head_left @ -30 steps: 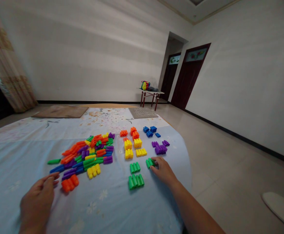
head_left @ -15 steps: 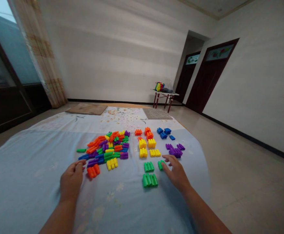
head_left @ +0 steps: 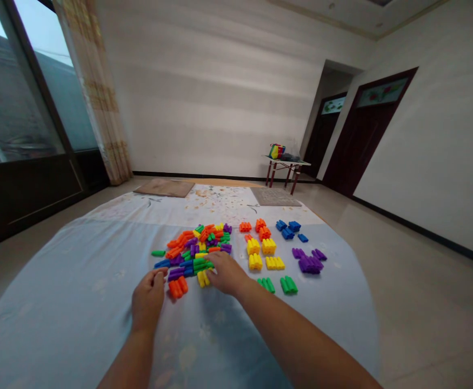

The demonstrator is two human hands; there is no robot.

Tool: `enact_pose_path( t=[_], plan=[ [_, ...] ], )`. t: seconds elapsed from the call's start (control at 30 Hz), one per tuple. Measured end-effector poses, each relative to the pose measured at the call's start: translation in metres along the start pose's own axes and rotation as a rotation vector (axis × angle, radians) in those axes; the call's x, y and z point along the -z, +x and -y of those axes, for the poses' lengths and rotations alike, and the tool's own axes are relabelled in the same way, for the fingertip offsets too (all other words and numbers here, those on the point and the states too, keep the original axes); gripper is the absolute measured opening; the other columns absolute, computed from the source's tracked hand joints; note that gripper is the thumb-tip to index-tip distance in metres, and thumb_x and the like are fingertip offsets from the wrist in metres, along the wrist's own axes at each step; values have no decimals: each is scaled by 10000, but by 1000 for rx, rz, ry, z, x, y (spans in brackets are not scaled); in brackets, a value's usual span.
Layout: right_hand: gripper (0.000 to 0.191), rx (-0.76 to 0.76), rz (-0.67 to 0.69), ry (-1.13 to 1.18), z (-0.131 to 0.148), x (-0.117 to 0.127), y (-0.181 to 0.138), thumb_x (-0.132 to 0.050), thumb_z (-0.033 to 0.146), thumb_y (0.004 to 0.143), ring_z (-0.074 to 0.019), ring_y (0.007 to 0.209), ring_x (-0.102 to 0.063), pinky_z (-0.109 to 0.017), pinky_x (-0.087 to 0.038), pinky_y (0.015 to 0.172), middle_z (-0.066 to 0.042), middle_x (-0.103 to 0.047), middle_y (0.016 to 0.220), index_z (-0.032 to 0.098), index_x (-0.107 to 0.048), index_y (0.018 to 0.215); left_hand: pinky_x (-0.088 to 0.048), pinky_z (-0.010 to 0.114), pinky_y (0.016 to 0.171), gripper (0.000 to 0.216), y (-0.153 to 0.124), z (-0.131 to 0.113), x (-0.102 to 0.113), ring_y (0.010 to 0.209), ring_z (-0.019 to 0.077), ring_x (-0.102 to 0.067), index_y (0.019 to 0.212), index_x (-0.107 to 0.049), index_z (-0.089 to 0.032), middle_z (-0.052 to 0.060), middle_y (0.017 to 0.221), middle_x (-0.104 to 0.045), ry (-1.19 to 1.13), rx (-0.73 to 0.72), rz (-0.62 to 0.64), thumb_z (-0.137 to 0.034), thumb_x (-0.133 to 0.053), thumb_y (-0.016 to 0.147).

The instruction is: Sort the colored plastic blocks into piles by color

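Observation:
A mixed pile of bright plastic building pieces [head_left: 204,243], ribbed like joined tubes, lies on the cloth-covered table. My left hand [head_left: 149,300] rests at the pile's left edge with curled fingers and nothing visible in them. Close to its fingertips are a purple piece [head_left: 175,274] and an orange piece [head_left: 178,288]. My right hand [head_left: 228,273] reaches over the pile's front right, thumb and fingers apart. Its fingers are by a green piece [head_left: 200,265], and its thumb is beside a yellow piece [head_left: 202,279]. The hand hides part of the pile.
Right of the pile stand colour groups: orange pieces [head_left: 264,231], yellow pieces [head_left: 268,247], blue pieces [head_left: 288,229], purple pieces [head_left: 311,264] and green pieces [head_left: 288,285]. Flat boards [head_left: 165,187] lie at the far edge. A small table [head_left: 288,161] with bags stands by the wall.
My right hand has moved left from the green group to the pile, leaving a green piece there. My left hand stays by the pile. The camera view has shifted slightly.

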State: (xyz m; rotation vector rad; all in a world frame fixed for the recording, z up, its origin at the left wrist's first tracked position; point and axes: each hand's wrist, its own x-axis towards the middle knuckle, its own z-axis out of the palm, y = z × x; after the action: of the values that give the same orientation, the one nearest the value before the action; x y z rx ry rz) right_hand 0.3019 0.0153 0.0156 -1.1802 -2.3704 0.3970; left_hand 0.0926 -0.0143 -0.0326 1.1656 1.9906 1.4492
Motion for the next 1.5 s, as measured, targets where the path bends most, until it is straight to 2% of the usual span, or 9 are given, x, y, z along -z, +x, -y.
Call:
enact_pose_path(
  t=[0.13,0.33,0.6,0.7,0.97,1.1,1.3,1.4,1.5],
  plan=[
    [530,0,44,-77,8,-18,16,-578,214,799,-249,1182,-484,-381,-394,982,-120,-536,1292,169,-467,1315,-470,351,778,399,1,2,0,808,233,-619,862,-655,-183,78,870,-683,-4,-15,13,-450,-418,683],
    [303,-12,89,-187,5,-24,-1,-605,261,818,-234,1007,-547,-354,-425,856,-87,-611,1033,223,-640,1116,-478,347,772,395,1,4,0,797,228,-622,864,-658,-178,79,875,-686,-10,-16,7,-441,-421,688],
    [230,185,-118,-92,14,-10,-76,-530,221,893,-179,944,-516,-323,-387,821,-49,-610,999,266,-653,1082,-478,344,764,391,0,1,-2,808,223,-628,880,-658,-178,73,847,-681,18,11,-11,-428,-412,706],
    [247,212,-103,-58,17,-10,-113,-539,202,872,-179,974,-517,-324,-385,835,-33,-613,1054,280,-640,1083,-476,343,765,379,-1,-4,-1,815,221,-622,894,-659,-175,66,828,-675,32,20,-15,-406,-429,700],
    [451,47,-10,19,17,-17,-137,-666,530,735,-240,1083,-508,-370,-407,913,-83,-555,1207,241,-610,1077,-460,338,782,368,-6,-9,0,819,212,-614,940,-655,-198,48,812,-660,72,54,-21,-394,-448,708],
    [330,27,24,2,23,-19,-131,-654,377,769,-225,993,-544,-357,-426,884,-88,-620,1057,195,-611,1041,-455,336,805,370,-6,-8,1,846,211,-610,944,-655,-206,47,844,-665,87,44,-25,-400,-440,714],
    [429,90,-110,177,13,28,-140,-630,228,764,-183,1070,-537,-335,-384,966,-70,-620,1134,199,-551,1185,-454,326,816,362,-5,-6,0,857,203,-612,942,-657,-199,45,848,-665,95,27,-36,-387,-441,721],
    [453,3,-202,174,-21,62,-142,-591,151,774,-183,1135,-515,-374,-349,1019,-72,-606,1188,216,-536,1219,-456,329,803,352,-5,-6,0,848,208,-615,933,-660,-195,44,810,-659,98,31,-39,-376,-449,716],
    [478,-83,-160,100,-60,85,-138,-591,103,762,-206,1167,-509,-418,-353,1020,-91,-597,1223,211,-547,1226,-459,327,787,354,-6,-8,0,843,214,-614,930,-660,-190,41,770,-653,103,34,-38,-378,-450,716]
  ],
)
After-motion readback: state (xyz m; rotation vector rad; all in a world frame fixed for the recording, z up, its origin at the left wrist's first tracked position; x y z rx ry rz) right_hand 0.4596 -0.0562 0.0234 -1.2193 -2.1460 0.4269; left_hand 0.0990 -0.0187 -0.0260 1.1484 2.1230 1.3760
